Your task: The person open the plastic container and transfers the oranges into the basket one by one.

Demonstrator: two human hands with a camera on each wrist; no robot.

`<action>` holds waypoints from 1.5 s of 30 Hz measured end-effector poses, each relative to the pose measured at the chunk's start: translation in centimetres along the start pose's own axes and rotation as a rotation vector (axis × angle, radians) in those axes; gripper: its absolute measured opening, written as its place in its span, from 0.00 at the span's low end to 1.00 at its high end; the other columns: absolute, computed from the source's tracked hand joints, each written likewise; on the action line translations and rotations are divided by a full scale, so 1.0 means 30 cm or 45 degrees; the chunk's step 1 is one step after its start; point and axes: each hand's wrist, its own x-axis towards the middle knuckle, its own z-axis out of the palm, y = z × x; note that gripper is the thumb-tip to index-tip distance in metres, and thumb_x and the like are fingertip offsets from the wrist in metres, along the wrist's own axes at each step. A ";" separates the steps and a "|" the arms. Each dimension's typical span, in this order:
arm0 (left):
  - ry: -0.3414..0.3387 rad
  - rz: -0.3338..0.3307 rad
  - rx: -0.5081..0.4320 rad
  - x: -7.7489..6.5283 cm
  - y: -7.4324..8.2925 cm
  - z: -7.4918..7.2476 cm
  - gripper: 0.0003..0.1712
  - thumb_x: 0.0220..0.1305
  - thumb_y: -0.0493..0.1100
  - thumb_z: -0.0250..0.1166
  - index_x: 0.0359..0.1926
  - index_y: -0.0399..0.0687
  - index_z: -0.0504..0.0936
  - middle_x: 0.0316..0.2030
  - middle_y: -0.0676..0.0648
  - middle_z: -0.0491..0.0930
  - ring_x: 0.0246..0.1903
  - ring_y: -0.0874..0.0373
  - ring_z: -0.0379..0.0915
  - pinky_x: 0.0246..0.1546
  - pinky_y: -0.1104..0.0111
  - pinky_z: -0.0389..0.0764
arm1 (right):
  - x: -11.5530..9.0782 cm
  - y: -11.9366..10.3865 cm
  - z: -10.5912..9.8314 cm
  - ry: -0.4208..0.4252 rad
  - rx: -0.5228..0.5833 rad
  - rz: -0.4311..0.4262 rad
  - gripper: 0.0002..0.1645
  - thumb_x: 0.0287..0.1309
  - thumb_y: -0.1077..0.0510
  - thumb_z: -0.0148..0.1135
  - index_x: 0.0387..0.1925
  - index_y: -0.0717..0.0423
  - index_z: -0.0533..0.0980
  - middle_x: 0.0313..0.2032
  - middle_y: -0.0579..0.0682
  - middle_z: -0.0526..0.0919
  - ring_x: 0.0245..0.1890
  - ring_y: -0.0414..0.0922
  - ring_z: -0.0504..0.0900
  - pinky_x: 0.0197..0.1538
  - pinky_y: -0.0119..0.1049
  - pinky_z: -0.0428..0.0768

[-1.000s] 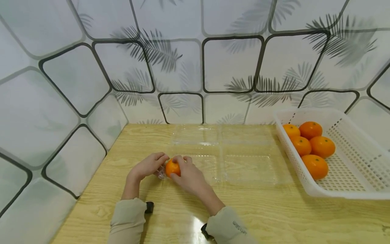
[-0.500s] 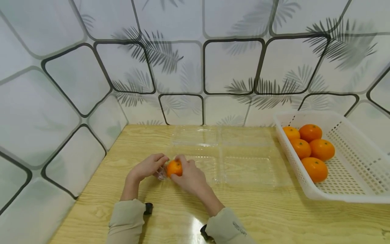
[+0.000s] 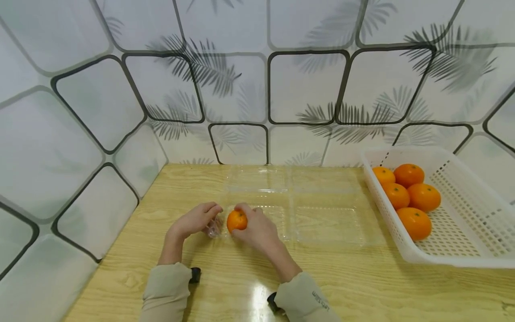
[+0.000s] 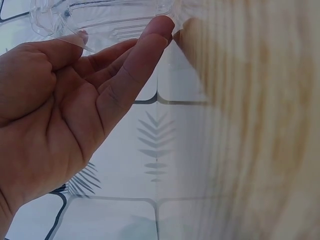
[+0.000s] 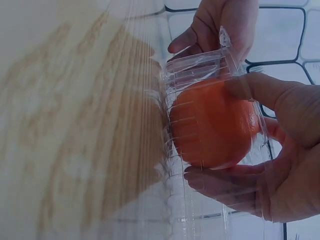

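Note:
An orange is held between the thumb and fingers of my right hand. The right wrist view shows that orange inside the ribbed walls of a clear plastic container. In the head view the see-through container lies on the table, a raised seam dividing its left part from its right. At its front left corner, my left hand curves round the crinkled clear edge. The left wrist view has this hand with the plastic edge between thumb and fingers. Where the orange touches the container floor is hidden.
On the right stands a white perforated basket with several oranges on its left side. The wooden table meets a patterned wall covering at the back and left.
My right hand has moved the orange slightly right, away from the left hand, so a gap now shows between them. The left hand stays almost still at the container's corner.

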 end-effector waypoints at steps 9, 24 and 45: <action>0.011 -0.054 0.009 -0.016 -0.021 0.020 0.20 0.81 0.47 0.44 0.48 0.33 0.74 0.31 0.42 0.77 0.25 0.56 0.75 0.30 0.64 0.81 | -0.005 0.032 0.019 -0.024 0.135 -0.018 0.40 0.46 0.53 0.79 0.61 0.45 0.70 0.48 0.58 0.76 0.40 0.51 0.78 0.42 0.48 0.78; 0.012 -0.029 -0.033 -0.036 -0.033 0.021 0.21 0.81 0.46 0.44 0.48 0.31 0.73 0.30 0.43 0.76 0.25 0.56 0.75 0.29 0.63 0.82 | -0.013 0.033 0.027 -0.037 0.175 -0.051 0.41 0.47 0.54 0.79 0.61 0.46 0.68 0.50 0.61 0.74 0.41 0.54 0.78 0.45 0.50 0.79; 0.022 -0.011 0.034 -0.008 0.006 -0.003 0.20 0.80 0.46 0.45 0.47 0.32 0.73 0.28 0.44 0.74 0.25 0.55 0.74 0.30 0.63 0.81 | -0.011 0.033 -0.074 0.118 0.314 -0.054 0.38 0.51 0.48 0.75 0.60 0.41 0.66 0.52 0.61 0.68 0.41 0.54 0.78 0.41 0.46 0.81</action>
